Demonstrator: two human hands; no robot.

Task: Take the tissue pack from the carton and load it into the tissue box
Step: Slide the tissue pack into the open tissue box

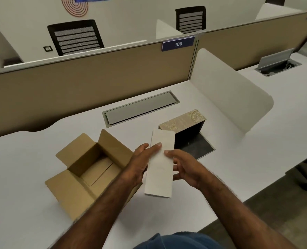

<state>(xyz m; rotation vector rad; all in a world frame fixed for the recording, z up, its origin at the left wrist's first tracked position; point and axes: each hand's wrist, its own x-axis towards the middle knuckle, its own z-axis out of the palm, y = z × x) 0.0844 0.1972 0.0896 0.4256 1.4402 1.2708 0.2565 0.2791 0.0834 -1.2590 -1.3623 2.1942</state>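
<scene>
On the white surface (32, 203) I count 1 carton (88, 166), 1 tissue box (183, 126) and 1 tissue pack (160, 164), with 2 bare hands at work. The carton is plain brown cardboard, its 4 flaps folded out and its inside showing only the cardboard floor. The tissue pack is a long, flat, pale white slab with no print that I can read; it is held in the air above the surface, between the carton and the tissue box, its far end overlapping the box's near corner from this view. The left hand (140, 164) grips its left edge, thumb on top; the right hand (183, 168) grips its right edge. The tissue box is beige with a gold floral pattern, lying on its side with its dark hollow facing right. A blue tag (178, 44) on the partition reads 109. 2 black chairs stand beyond.
</scene>
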